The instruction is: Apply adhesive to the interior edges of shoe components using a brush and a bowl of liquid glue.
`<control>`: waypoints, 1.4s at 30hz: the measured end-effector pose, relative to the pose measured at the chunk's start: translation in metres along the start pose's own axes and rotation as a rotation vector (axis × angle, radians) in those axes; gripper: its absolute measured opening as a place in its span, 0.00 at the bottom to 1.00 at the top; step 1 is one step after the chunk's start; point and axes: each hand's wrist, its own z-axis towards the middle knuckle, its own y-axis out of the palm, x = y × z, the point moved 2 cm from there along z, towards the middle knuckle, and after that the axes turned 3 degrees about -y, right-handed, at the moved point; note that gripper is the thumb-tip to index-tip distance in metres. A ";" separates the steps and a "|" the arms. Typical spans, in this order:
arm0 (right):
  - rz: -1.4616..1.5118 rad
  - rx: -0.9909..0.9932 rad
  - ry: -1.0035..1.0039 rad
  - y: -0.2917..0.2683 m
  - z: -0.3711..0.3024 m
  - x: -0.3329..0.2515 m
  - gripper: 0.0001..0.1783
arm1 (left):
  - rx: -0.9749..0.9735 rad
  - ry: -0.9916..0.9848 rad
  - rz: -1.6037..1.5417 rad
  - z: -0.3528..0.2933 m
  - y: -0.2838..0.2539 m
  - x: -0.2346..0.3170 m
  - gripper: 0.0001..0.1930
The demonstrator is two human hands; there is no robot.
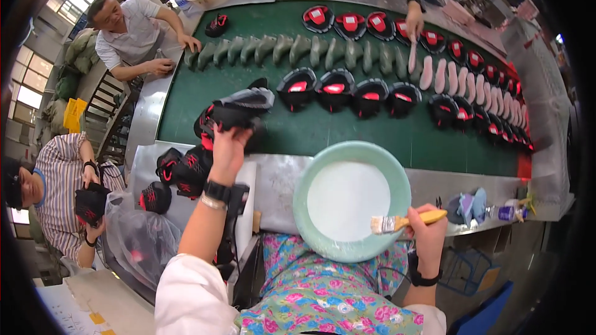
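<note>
My left hand (pixel 230 152) is reached out to the green table (pixel 292 136), its fingers closed on a black shoe upper (pixel 239 110) with red trim. More black-and-red uppers (pixel 189 170) are heaped beside that wrist. My right hand (pixel 428 236) grips a paintbrush (pixel 397 224) with a yellow handle and a pale bristle head. The bristles hang over the right part of a light green basin (pixel 302 211), which holds white liquid (pixel 347 198). This basin stands in front of me at the table's near edge, above my flowered apron.
Black-and-red uppers (pixel 334 89) stand in two rows on the table. Between them runs a line of grey-green shoe lasts (pixel 282 48) and pink sole-shaped pieces (pixel 453 77). A co-worker's hand (pixel 414 22) touches one pink piece. Two people sit at left; a clear plastic bag (pixel 139 229) lies nearby.
</note>
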 end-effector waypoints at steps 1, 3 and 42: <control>-0.033 0.001 0.023 0.004 0.002 -0.001 0.09 | 0.064 0.050 0.012 0.034 -0.008 0.004 0.20; -0.076 0.008 0.056 0.011 0.008 0.003 0.09 | 0.188 0.129 0.029 0.089 -0.010 0.002 0.19; -0.479 -0.459 -0.941 0.121 0.008 -0.074 0.18 | -0.996 0.923 1.455 -0.110 0.138 0.041 0.06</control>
